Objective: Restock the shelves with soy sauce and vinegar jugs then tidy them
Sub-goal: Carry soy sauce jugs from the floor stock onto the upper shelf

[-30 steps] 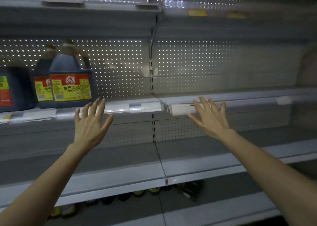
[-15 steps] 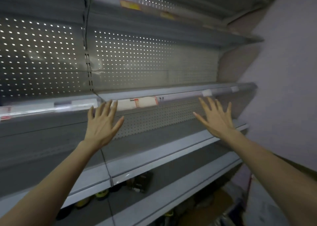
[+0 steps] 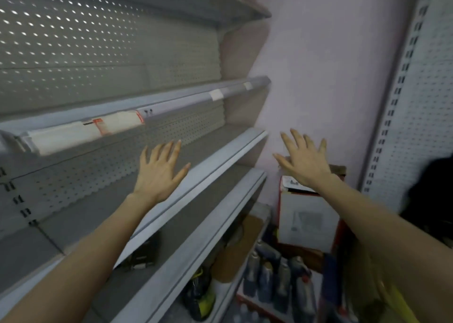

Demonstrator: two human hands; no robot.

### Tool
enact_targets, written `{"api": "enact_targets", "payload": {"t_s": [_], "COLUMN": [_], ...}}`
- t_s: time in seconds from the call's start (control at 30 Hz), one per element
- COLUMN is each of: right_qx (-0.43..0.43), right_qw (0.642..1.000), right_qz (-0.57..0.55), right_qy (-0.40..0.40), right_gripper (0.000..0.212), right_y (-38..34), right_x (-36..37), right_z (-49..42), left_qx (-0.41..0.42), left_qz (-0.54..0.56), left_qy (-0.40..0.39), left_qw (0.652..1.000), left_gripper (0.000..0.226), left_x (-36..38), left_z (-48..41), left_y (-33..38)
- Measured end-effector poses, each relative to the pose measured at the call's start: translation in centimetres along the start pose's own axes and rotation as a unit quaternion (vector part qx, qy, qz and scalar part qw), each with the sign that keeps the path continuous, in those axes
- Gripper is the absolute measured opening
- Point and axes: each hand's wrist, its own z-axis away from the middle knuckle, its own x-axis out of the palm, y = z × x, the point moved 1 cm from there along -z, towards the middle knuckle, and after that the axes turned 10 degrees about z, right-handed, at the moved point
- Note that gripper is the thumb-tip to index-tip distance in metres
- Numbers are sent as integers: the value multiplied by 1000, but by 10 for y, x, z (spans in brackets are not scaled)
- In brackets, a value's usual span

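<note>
My left hand [image 3: 159, 173] is raised with fingers spread and holds nothing, in front of a bare grey metal shelf [image 3: 213, 156]. My right hand [image 3: 304, 162] is also spread and empty, held out toward the pink wall above a white cardboard box [image 3: 306, 219]. Several dark bottles with grey caps [image 3: 272, 278] stand in an open carton on the floor at the lower right. No jug stands on the shelves in view. A dark jug with a yellow-green label [image 3: 199, 295] lies blurred under the lowest shelf.
Perforated grey back panels and price-tag rails [image 3: 81, 131] run along the shelving on the left. A pink wall [image 3: 318, 77] closes the aisle end. A second perforated rack upright [image 3: 397, 97] stands at the right, beside a dark shape [image 3: 431, 195].
My view has swung right along the shelving: the labelled jugs at the left have left the frame, and the wall, box and floor bottles have come into view. Both hands stay spread and empty.
</note>
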Motion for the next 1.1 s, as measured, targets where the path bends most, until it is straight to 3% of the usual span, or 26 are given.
{"api": "enact_targets", "payload": {"t_s": [0.27, 0.57, 1.1], "right_qx": [115, 146, 192], "right_qw": [988, 963, 936], "right_qz": [-1, 7, -25], "right_qy": [-101, -226, -294], "right_gripper": [69, 71, 70], "right_y": [26, 30, 92], "right_x": [59, 149, 271], "right_z": [75, 143, 87], "left_qx": [92, 129, 127], "left_qz": [83, 104, 101], "left_qy": [-75, -214, -290], "left_qw": [989, 963, 943], "left_gripper": [87, 68, 71], "left_x": [81, 179, 295], "left_z": [12, 42, -37], "left_y": [38, 83, 143]}}
